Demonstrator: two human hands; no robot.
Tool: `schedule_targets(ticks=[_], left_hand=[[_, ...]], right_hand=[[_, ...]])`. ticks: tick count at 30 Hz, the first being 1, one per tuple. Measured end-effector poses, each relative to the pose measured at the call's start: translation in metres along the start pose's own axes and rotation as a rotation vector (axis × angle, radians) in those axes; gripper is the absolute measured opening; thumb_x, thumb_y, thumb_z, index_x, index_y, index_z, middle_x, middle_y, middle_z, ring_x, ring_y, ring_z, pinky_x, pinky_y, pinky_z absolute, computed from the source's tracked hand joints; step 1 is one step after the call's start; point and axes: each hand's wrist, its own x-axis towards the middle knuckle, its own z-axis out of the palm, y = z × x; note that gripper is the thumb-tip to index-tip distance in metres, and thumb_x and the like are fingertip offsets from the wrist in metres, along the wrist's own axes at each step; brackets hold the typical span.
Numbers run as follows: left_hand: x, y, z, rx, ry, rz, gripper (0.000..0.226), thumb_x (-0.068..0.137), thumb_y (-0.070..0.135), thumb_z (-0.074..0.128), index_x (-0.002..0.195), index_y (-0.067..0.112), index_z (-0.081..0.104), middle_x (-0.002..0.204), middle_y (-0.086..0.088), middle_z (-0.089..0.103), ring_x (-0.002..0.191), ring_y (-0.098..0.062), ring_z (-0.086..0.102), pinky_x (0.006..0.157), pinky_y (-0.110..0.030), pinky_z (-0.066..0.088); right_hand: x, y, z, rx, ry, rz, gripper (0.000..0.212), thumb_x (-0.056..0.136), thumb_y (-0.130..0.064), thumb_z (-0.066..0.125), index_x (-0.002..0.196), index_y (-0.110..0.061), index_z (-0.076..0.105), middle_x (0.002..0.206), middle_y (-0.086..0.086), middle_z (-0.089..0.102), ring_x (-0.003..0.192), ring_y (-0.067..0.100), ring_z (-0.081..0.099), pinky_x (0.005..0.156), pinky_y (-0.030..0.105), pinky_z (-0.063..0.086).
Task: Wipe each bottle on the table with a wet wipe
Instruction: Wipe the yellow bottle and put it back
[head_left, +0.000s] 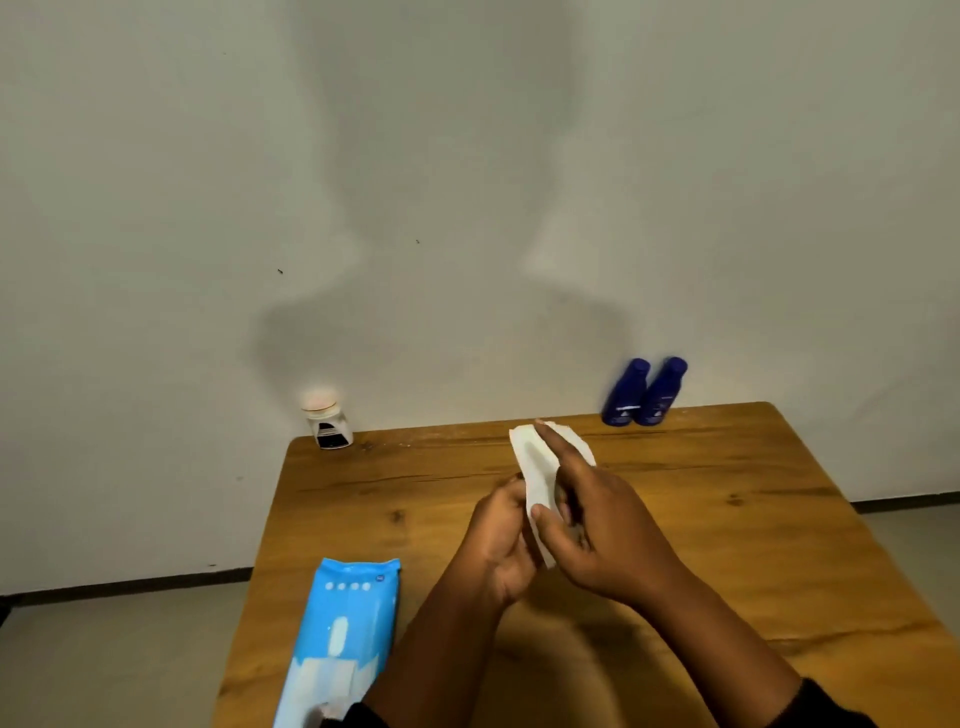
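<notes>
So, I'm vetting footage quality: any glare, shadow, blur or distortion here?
Head view: the white bottle has a glaring, soft cap; a large shadow falls on the wall; the two blue bottles lean, likely wide-angle distortion; the wet wipe looks slightly smeared.

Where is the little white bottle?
In the head view, the white bottle stands at the table's far left corner, by the wall, well beyond the blue wipes pack.

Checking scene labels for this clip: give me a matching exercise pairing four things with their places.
Things: 1 wipe; 2 pack; 3 white bottle; 4 blue bottles.
Places: A far left corner; B near left edge; C held by left hand and right hand; D far edge, right of centre.
Pairs: 1-C, 2-B, 3-A, 4-D.
</notes>
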Motion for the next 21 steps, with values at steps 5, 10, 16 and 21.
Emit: schedule_targets(ticks=[5, 10, 16, 21], left_hand=[[-0.024, -0.030, 0.045, -0.052, -0.039, 0.055, 0.035, 0.097, 0.020, 0.052, 0.129, 0.008, 0.060, 0.122, -0.020, 0.068, 0.112, -0.039, 0.065, 0.099, -0.055, 0.050], [-0.050, -0.047, 0.085, 0.032, 0.037, 0.154, 0.028, 0.100, 0.017, 0.046, 0.120, 0.009, 0.065, 0.106, -0.012, 0.075, 0.101, -0.026, 0.071, 0.089, -0.039, 0.057], [-0.058, -0.037, 0.113, 0.055, 0.084, 0.271, 0.019, 0.100, 0.002, 0.044, 0.105, 0.002, 0.062, 0.083, -0.009, 0.073, 0.069, -0.012, 0.074, 0.055, -0.020, 0.056], [-0.063, -0.026, 0.121, -0.015, 0.060, 0.283, 0.025, 0.100, 0.011, 0.049, 0.118, 0.004, 0.065, 0.108, -0.013, 0.074, 0.095, -0.021, 0.073, 0.080, -0.032, 0.059]], right_hand=[[-0.041, 0.000, -0.032, 0.135, 0.440, 0.210, 0.036, 0.089, -0.040, 0.047, 0.125, -0.038, 0.049, 0.115, -0.011, 0.056, 0.100, 0.008, 0.057, 0.075, 0.017, 0.050], [-0.067, -0.018, -0.037, 0.148, 0.084, 0.338, 0.086, 0.078, -0.082, 0.008, 0.151, -0.036, 0.007, 0.160, -0.016, 0.005, 0.146, 0.003, 0.003, 0.120, 0.040, 0.018], [-0.078, -0.008, -0.048, -0.026, -0.067, 0.189, 0.097, 0.071, -0.086, -0.010, 0.146, -0.026, -0.026, 0.152, -0.014, -0.034, 0.138, 0.000, -0.033, 0.121, 0.038, -0.006], [-0.079, -0.007, -0.065, -0.127, -0.066, 0.128, 0.097, 0.074, -0.084, -0.008, 0.146, -0.022, -0.025, 0.152, -0.007, -0.037, 0.139, 0.006, -0.034, 0.121, 0.039, -0.007]])
